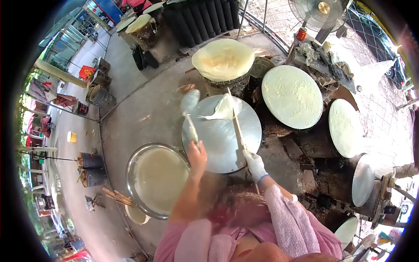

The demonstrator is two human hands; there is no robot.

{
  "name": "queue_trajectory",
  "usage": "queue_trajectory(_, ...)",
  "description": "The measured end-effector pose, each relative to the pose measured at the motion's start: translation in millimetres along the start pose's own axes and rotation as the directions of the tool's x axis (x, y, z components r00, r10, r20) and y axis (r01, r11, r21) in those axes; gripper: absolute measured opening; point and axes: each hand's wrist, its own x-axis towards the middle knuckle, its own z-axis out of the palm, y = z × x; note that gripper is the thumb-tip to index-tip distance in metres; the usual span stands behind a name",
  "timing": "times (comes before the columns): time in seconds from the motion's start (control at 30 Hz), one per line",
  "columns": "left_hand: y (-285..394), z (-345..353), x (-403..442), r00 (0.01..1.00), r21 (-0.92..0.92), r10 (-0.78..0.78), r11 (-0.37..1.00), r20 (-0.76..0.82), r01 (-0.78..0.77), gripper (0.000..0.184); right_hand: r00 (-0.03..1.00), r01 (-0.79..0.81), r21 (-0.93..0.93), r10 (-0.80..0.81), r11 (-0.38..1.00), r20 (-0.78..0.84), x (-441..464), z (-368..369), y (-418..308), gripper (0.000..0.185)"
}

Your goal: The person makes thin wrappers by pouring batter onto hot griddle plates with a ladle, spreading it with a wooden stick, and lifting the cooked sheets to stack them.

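My bare left hand (197,155) is closed around the light handle of a ladle (190,102), whose grey head is smeared by motion over the griddle's left edge. My right hand (255,166), in a white glove, grips a long thin wooden stick (238,126) that slants across the griddle. Below both hands' tools lies the round grey griddle (209,148), bare metal over most of its surface. A white mass of batter (224,108) sits near its far side, touching the stick. Left of the griddle, a large metal basin (130,174) holds pale batter.
Pale flatbread sheets cover a griddle at the back (223,59) and two at the right (292,97) (345,127). A bare griddle (363,180) stands farther right. A fan (322,8) and drink can (301,34) are behind. Wooden sticks (118,196) lean beside the basin.
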Motion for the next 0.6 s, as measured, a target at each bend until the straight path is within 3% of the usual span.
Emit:
queue_trajectory(0.03, 1, -21, 0, 0.999, 0.013, -0.021, 1.000, 0.031, 0.021, 0.023, 1.000, -0.023, -0.051, 0.023, 0.998, -0.001, -2, 8, -12, 0.049)
queue_trajectory(0.07, -1, -41, -1, 0.997, 0.026, -0.040, 0.999, 0.060, 0.039, 0.026, 0.993, 0.094, -0.276, -0.112, 0.956, -0.049, -6, 5, -18, 0.049)
queue_trajectory(0.13, -33, -57, -7, 0.994, 0.001, 0.107, 0.994, 0.029, -0.107, 0.025, 0.921, 0.254, -0.677, -0.387, 0.691, -0.049, -12, -17, -26, 0.047)
queue_trajectory(0.17, -50, -64, -12, 0.984, -0.010, 0.180, 0.984, 0.012, -0.180, 0.025, 0.896, 0.261, -0.658, -0.430, 0.707, -0.107, -15, -26, -26, 0.044)
queue_trajectory(0.23, -73, -75, -27, 0.988, -0.134, -0.005, 0.991, 0.157, 0.027, 0.021, 0.837, 0.350, -0.530, -0.512, 0.773, -0.195, 2, -43, 0, 0.040)
queue_trajectory(0.33, -60, -104, -43, 0.912, -0.118, -0.207, 0.958, 0.355, 0.263, 0.021, 0.971, 0.237, -0.217, -0.236, 0.947, 0.030, 23, -11, 22, 0.044)
queue_trajectory(0.4, -51, -119, -55, 0.835, -0.057, -0.327, 0.919, 0.443, 0.390, 0.024, 0.981, 0.176, -0.374, -0.192, 0.911, -0.003, 17, 8, 9, 0.045)
queue_trajectory(0.47, -65, -119, -71, 0.890, -0.147, -0.253, 0.933, 0.380, 0.328, 0.021, 0.965, 0.206, -0.598, -0.263, 0.775, -0.009, 0, -7, -17, 0.042)
queue_trajectory(0.5, -73, -121, -77, 0.901, -0.157, -0.243, 0.936, 0.360, 0.315, 0.021, 0.939, 0.267, -0.581, -0.344, 0.769, -0.025, -11, -22, -28, 0.042)
queue_trajectory(0.6, -68, -127, -82, 0.944, -0.111, -0.213, 0.963, 0.253, 0.247, 0.023, 0.931, 0.299, -0.411, -0.359, 0.861, -0.073, 10, -50, -35, 0.039)
